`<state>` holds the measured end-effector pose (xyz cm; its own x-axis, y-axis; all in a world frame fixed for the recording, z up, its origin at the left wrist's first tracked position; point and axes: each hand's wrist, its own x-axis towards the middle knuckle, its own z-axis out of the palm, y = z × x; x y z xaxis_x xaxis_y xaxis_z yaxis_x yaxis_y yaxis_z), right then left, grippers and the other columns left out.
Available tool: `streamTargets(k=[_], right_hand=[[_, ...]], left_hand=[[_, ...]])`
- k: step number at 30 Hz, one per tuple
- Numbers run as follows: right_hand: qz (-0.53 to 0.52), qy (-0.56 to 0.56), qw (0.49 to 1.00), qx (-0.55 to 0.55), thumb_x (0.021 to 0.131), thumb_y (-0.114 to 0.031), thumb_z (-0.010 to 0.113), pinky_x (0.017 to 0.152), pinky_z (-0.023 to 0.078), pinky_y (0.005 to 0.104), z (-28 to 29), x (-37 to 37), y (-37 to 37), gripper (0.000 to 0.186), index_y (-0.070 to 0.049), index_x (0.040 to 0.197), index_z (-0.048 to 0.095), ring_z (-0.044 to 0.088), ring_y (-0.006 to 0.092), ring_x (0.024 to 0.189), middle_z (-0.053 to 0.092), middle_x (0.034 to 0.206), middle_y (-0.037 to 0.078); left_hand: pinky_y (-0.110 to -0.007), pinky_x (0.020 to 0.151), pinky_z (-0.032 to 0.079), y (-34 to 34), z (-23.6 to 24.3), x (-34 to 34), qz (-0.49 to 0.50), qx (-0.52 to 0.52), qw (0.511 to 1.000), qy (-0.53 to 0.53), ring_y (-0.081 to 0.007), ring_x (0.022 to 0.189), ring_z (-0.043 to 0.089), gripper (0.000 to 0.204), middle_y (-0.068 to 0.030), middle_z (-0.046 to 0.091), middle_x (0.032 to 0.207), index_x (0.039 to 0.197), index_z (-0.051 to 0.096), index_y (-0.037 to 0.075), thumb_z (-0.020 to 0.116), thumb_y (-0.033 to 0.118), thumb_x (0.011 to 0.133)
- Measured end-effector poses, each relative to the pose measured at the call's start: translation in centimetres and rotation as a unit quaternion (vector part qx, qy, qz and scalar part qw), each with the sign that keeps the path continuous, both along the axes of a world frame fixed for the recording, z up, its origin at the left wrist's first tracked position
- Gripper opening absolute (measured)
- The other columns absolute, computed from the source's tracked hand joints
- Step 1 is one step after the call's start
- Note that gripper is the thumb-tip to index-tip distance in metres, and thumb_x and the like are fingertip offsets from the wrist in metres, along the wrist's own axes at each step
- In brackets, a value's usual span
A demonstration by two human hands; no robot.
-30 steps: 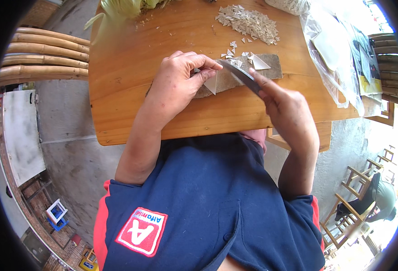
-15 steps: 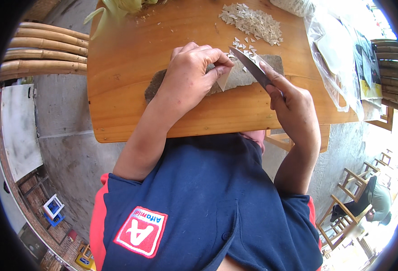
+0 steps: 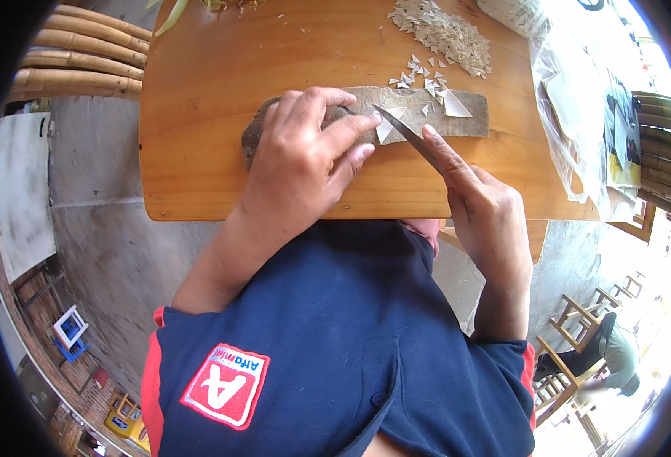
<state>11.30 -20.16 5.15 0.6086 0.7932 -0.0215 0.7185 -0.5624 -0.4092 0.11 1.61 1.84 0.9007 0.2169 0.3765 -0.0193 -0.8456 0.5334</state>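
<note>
My right hand grips a knife, its forefinger stretched along the blade's back. The blade tip lies over a thin white piece on a rough grey-brown wooden board. Spread over the board's left part, my left hand has its fingers apart, the forefinger tip at that white piece beside the blade. A larger white triangle lies on the board to the right of the knife. Several small white triangles are scattered at and beyond the board's far edge.
A heap of small whitish cut pieces lies at the table's far side. Clear plastic bags cover the right edge of the wooden table. Bamboo rails stand at the left. Another person is among wooden stools at the lower right.
My left hand has loosened its pinch on a white triangle and spread its fingers over the board. The knife tip has come down and left onto a white piece.
</note>
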Motion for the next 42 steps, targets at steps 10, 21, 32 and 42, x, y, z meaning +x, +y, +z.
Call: streamTargets(k=[10,21,32,42], right_hand=[[0.031,-0.036,0.998,-0.046,0.086,0.007,0.065,0.06,0.052,0.0419,0.8,0.7,0.3,0.073,-0.031,0.149,0.06,0.061,0.0266,0.059,0.057,0.069,0.012],[0.033,-0.04,0.997,-0.053,0.086,0.008,0.065,0.059,0.05,0.0417,0.8,0.6,0.3,0.075,-0.032,0.149,0.06,0.058,0.0246,0.057,0.055,0.068,0.011],[0.044,-0.032,0.997,-0.057,0.084,0.009,0.065,0.058,0.049,0.0434,1.2,0.7,0.5,0.078,-0.031,0.15,0.059,0.057,0.0254,0.056,0.053,0.068,0.011],[0.077,-0.034,0.99,-0.11,0.089,0.007,0.064,0.058,0.048,0.0445,2.6,1.8,1.2,0.072,-0.03,0.15,0.059,0.059,0.0282,0.056,0.057,0.07,0.013]], left_hand=[[-0.042,0.096,0.046,-0.7,-0.9,-0.8,0.004,0.045,0.999,0.018,-0.0284,0.109,0.056,0.044,-0.0104,0.06,0.133,0.122,0.076,0.017,0.085,0.018,0.079],[-0.042,0.097,0.046,-0.6,-0.9,-0.7,0.0,0.036,0.999,0.014,-0.029,0.109,0.056,0.041,-0.0113,0.06,0.133,0.121,0.075,0.015,0.083,0.017,0.08],[-0.042,0.097,0.046,-0.5,-1.1,-0.7,0.001,0.027,1.0,0.012,-0.0293,0.11,0.056,0.039,-0.011,0.061,0.133,0.12,0.076,0.015,0.081,0.015,0.082],[-0.042,0.096,0.045,-0.2,-1.1,-0.6,0.002,0.012,1.0,0.01,-0.0288,0.108,0.056,0.038,-0.0093,0.061,0.132,0.119,0.076,0.016,0.08,0.013,0.081]])
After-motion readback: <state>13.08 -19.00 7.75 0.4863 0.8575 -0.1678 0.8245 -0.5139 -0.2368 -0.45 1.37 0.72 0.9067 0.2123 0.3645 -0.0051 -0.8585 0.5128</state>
